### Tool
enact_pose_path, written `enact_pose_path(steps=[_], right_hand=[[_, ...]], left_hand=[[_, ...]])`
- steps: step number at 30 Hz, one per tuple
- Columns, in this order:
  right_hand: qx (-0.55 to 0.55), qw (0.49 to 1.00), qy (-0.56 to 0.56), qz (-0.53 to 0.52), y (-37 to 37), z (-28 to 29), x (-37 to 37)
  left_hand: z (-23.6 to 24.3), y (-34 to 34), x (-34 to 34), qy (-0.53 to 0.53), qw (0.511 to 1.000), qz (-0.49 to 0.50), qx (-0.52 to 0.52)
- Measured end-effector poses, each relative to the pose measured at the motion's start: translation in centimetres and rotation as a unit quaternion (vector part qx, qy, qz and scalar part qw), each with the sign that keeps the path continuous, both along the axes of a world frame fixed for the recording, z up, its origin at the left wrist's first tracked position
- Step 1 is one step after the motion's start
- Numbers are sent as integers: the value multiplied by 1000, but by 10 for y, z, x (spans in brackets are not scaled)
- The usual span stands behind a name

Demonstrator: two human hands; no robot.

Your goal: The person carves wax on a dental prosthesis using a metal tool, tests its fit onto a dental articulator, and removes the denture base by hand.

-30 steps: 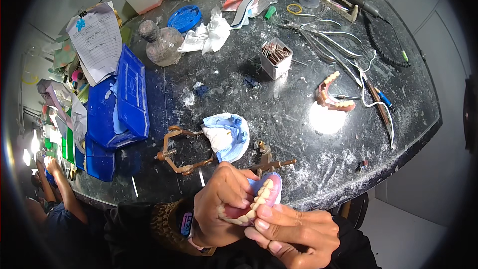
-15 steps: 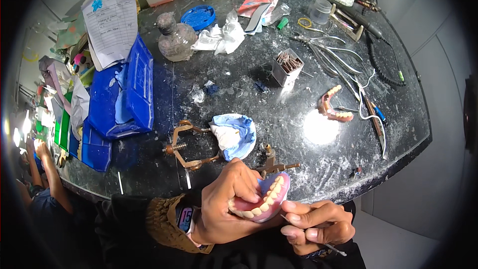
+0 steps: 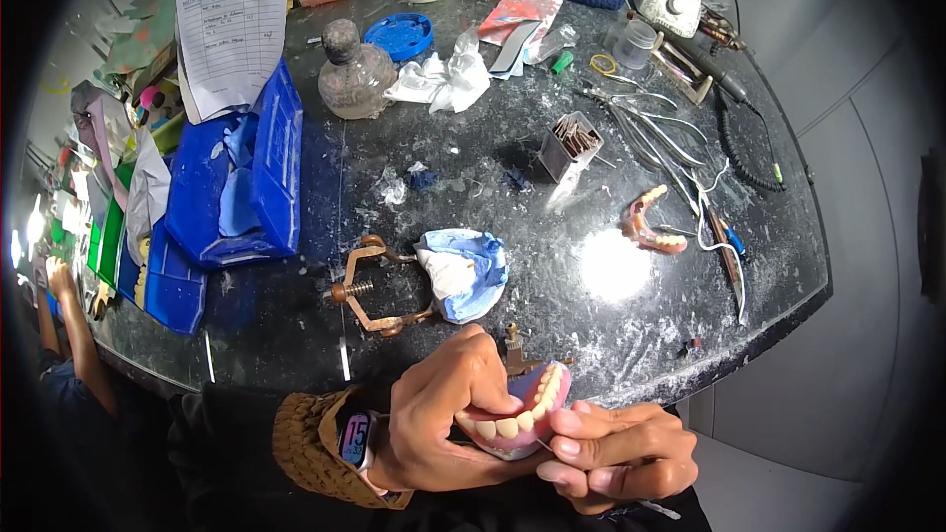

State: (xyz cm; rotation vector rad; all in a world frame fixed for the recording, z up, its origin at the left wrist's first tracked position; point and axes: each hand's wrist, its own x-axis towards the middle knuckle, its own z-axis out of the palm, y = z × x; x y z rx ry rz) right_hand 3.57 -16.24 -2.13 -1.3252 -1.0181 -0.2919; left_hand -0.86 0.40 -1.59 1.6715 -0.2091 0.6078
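Note:
My left hand (image 3: 434, 424) is closed around a denture set-up (image 3: 532, 419), a row of cream teeth in a pink base on a bluish cast. Its thumb presses inside the arch. A brass articulator arm (image 3: 516, 345) juts out behind it. Close by on the right, my right hand (image 3: 631, 448) pinches a thin metal dental carver (image 3: 662, 510), its tip at the lower rim of the pink base. Just beyond my hands lies a blue and white plaster cast (image 3: 475, 281) joined to a brass articulator frame (image 3: 357, 291).
Another denture (image 3: 652, 232) lies at right beside pliers and wires (image 3: 680, 143). A clear box of burs or pins (image 3: 570, 146) stands mid-table. Farther left are a glass bottle (image 3: 353, 79) and blue bins (image 3: 281, 167) with papers (image 3: 232, 39). Another person's arm (image 3: 79, 330) shows at far left.
The denture has tilted in my left hand, so its front teeth face me more. My right hand has shifted slightly left and down with the carver. The view has moved a little.

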Motion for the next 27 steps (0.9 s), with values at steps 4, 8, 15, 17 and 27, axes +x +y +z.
enact_pose_path(steps=[4,8,15,17,27], right_hand=[[-7,1000,-5,10,1,0,3],[-17,1000,-6,21,7,6,8],[-10,988,99,116,-4,3,8],[48,991,31,121,1,0,11],[-6,990,71,124,-1,6,10]], left_hand=[[3,0,0,-9,1000,2,0],[4,-1,3,-15,1000,4,0],[7,1,1,-8,1000,14,25],[8,-1,3,-9,1000,9,21],[7,4,2,-6,999,-1,32]])
